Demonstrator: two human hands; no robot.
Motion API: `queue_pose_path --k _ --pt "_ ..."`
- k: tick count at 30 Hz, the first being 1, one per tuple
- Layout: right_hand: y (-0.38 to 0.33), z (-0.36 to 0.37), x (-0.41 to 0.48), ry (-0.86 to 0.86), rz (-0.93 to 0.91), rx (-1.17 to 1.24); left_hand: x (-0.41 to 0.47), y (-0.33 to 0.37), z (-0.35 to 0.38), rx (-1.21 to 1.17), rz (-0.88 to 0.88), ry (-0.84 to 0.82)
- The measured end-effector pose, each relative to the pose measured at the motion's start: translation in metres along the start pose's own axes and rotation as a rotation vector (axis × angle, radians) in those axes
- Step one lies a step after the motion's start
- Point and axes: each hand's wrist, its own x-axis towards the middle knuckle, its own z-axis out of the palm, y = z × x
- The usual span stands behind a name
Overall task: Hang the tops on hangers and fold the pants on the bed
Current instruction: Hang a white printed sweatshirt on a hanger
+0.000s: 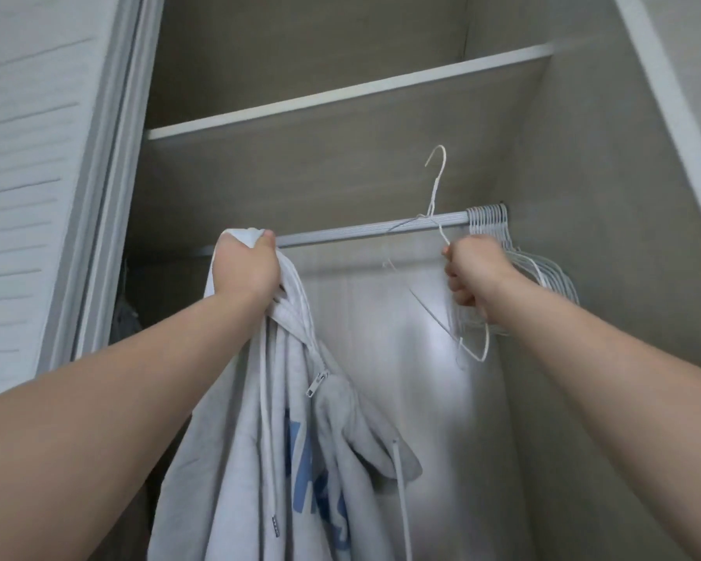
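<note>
Up at the wardrobe rail [361, 230], gripping one hoodie [255, 459] and one hanger [434, 196].
Pale grey, blue lettering, two white drawcords, clutched by left hand [247, 267]; white wire hanger clenched in right hand [474, 277]; spare hangers [488, 220] bunched, uncountable.

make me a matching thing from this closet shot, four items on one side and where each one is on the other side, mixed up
Things
1. grey hoodie
2. lone white hanger
3. bunch of white hangers
4. shelf

Places
a. held by the right hand, hook free above the rod
b. spans the closet above the rod
c. gripped by the left hand, hanging down
d. hooked on the right end of the rod

Pairs: 1-c, 2-a, 3-d, 4-b
</note>
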Motion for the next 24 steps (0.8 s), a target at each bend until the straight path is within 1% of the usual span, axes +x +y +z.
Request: queue_pose_path --k 4,9,12,19,24 --pt "0.003 0.006 -0.04 -0.018 -0.046 0.206 0.0 0.025 -0.043 0.021 0.039 0.046" --pt "-0.02 0.016 -0.071 -0.082 0.059 0.186 -0.006 0.058 -0.095 0.077 0.081 0.096" --pt "-0.035 0.023 -0.089 -0.127 0.025 0.178 -0.012 0.08 -0.124 0.129 0.113 0.13" --pt "-0.087 0.049 -0.154 -0.368 -0.119 0.306 -0.027 0.157 -0.193 0.295 0.172 0.285" --pt "-0.128 0.058 -0.204 -0.55 -0.17 0.398 -0.056 0.231 -0.252 0.516 0.305 0.404"
